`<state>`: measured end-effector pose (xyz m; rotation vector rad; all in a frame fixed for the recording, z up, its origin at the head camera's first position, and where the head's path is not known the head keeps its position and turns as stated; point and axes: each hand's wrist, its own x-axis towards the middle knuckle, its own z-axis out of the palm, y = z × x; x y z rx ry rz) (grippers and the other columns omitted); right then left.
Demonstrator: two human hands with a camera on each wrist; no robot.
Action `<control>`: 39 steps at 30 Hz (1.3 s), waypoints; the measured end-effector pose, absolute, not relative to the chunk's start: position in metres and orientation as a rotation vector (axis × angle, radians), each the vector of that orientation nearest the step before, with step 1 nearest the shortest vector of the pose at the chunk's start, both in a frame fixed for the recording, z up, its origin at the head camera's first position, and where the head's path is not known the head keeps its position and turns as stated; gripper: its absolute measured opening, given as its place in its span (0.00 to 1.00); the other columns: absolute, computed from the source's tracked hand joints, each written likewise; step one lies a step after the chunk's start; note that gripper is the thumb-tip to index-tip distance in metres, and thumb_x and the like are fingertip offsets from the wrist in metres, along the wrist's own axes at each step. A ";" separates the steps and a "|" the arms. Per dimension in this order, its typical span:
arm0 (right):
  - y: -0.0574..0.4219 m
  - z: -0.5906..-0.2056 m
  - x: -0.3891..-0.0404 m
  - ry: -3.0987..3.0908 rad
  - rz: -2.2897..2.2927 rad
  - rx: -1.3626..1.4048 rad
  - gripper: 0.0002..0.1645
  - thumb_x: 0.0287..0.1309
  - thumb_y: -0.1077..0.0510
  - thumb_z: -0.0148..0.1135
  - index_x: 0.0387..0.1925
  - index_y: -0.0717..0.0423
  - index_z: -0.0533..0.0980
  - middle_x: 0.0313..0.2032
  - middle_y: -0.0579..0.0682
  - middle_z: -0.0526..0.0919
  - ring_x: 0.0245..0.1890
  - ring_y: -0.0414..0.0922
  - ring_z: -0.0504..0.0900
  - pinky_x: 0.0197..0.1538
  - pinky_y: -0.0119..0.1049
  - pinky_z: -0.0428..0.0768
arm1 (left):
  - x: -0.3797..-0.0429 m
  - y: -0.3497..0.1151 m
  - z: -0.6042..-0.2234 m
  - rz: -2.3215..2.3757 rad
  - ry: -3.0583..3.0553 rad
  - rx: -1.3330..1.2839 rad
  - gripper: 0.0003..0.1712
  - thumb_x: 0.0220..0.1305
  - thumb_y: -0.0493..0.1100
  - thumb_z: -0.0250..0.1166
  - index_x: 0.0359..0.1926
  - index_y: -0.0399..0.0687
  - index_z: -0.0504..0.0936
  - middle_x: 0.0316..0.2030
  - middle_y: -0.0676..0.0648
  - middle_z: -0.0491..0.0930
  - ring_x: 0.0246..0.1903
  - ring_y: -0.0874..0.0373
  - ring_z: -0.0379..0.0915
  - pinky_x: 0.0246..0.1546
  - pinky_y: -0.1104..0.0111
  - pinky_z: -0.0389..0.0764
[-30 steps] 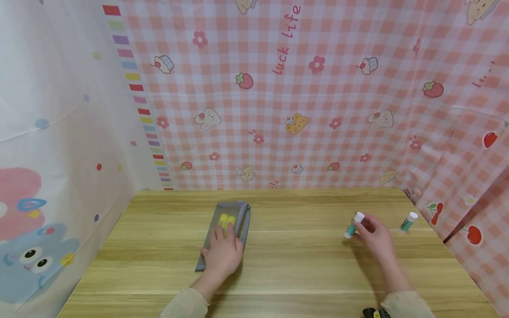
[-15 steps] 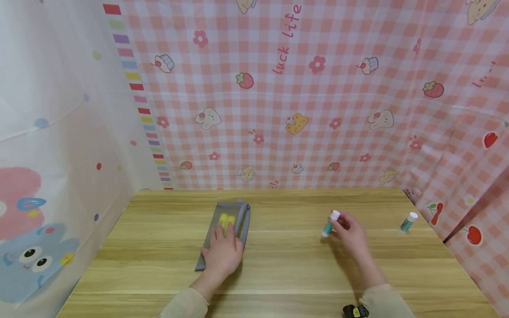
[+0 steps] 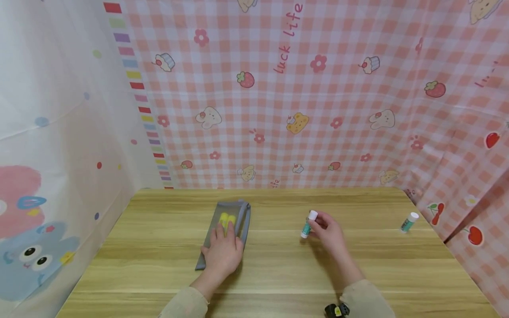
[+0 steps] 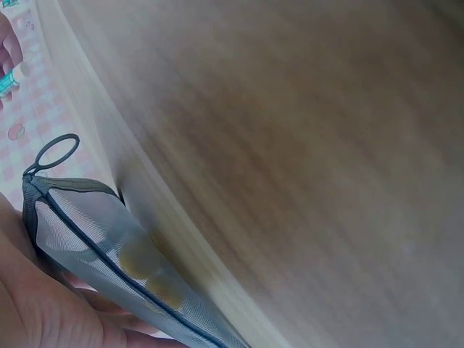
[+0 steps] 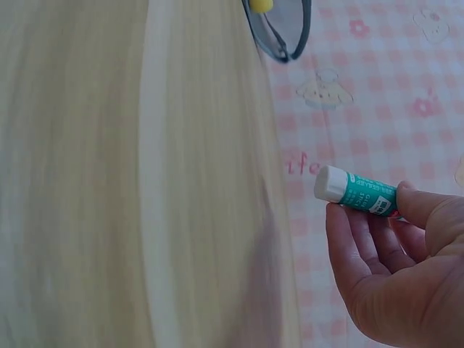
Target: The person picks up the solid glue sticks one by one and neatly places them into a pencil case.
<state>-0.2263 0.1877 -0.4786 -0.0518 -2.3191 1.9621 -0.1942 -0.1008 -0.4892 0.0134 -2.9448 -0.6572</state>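
Observation:
My left hand (image 3: 223, 252) rests on a grey mesh zip pouch (image 3: 215, 221), fingers extended. Through the mesh show two yellow cylinders (image 3: 224, 218), partly hidden by the fingertips; their kind cannot be told. In the left wrist view the pouch's zip (image 4: 101, 254) and pull ring (image 4: 56, 152) are visible. To the right of the pouch, my right hand (image 3: 331, 234) pinches a green-and-white glue stick (image 3: 307, 226) between thumb and fingers. It is tilted, white cap upward in the head view, and appears raised off the table. Its label (image 5: 370, 196) faces the right wrist camera.
A second green-and-white glue stick (image 3: 407, 224) stands near the right edge of the wooden table (image 3: 278, 269). A patterned pink checked cloth (image 3: 274, 106) hangs behind the table, and a white one (image 3: 107, 132) on the left. A black device (image 3: 336, 310) sits by the right wrist.
My right hand has moved left across the table with the glue stick, closer to the pouch. The left hand, the pouch and the second glue stick have stayed in place.

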 end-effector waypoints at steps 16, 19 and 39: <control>0.143 -0.484 -0.232 -2.298 2.037 -0.013 0.21 0.65 0.68 0.60 0.56 0.76 0.72 0.42 0.64 0.81 0.38 0.47 0.82 0.44 0.50 0.83 | -0.194 -0.100 -0.489 -0.649 -2.949 0.020 0.33 0.70 0.49 0.46 0.72 0.39 0.65 0.69 0.28 0.59 0.68 0.29 0.53 0.48 0.21 0.55; 0.134 -0.485 -0.232 -2.298 2.059 -0.001 0.20 0.65 0.68 0.59 0.55 0.76 0.72 0.41 0.62 0.81 0.37 0.47 0.83 0.44 0.51 0.83 | -0.194 -0.099 -0.488 -0.644 -2.947 0.015 0.33 0.70 0.48 0.46 0.72 0.39 0.65 0.69 0.27 0.59 0.68 0.29 0.53 0.47 0.21 0.56; 0.085 -0.491 -0.241 -2.385 2.105 0.000 0.19 0.65 0.65 0.61 0.53 0.74 0.74 0.39 0.59 0.80 0.33 0.44 0.81 0.40 0.46 0.85 | -0.193 -0.099 -0.486 -0.636 -2.957 0.019 0.33 0.71 0.49 0.45 0.72 0.39 0.65 0.69 0.28 0.59 0.68 0.29 0.53 0.48 0.21 0.56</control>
